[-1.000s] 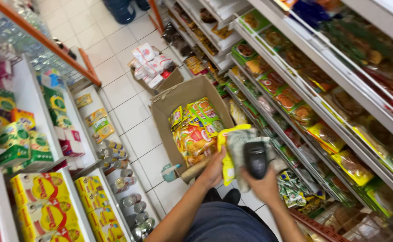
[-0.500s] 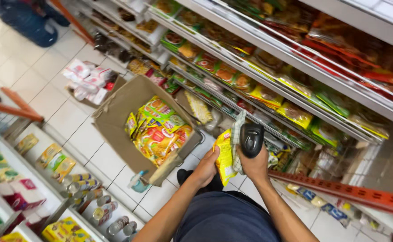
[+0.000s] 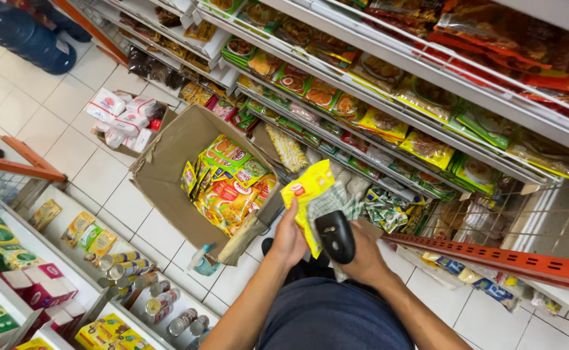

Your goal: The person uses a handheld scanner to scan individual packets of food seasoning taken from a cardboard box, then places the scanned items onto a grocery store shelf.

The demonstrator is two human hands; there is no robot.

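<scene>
Your left hand (image 3: 289, 241) grips a yellow packet (image 3: 307, 201) by its lower edge; your right hand (image 3: 362, 259) holds a black scanner (image 3: 335, 236) just right of that grip, touching the packet; left of it sits an open cardboard box (image 3: 167, 168) of packets; shelves (image 3: 388, 97) rise beyond.

White tiled floor (image 3: 96, 175) here, with an open cardboard box (image 3: 167, 168) sitting right on it, stuffed with yellow and green snack packets (image 3: 229, 188). A smaller box of white packs (image 3: 125, 120) sits further back on the tiles. The wire shelves (image 3: 388, 97) on the right carry rows of flat packets (image 3: 427, 148), and low white shelves (image 3: 70, 259) on the left hold cans (image 3: 142, 285) and boxes.
</scene>
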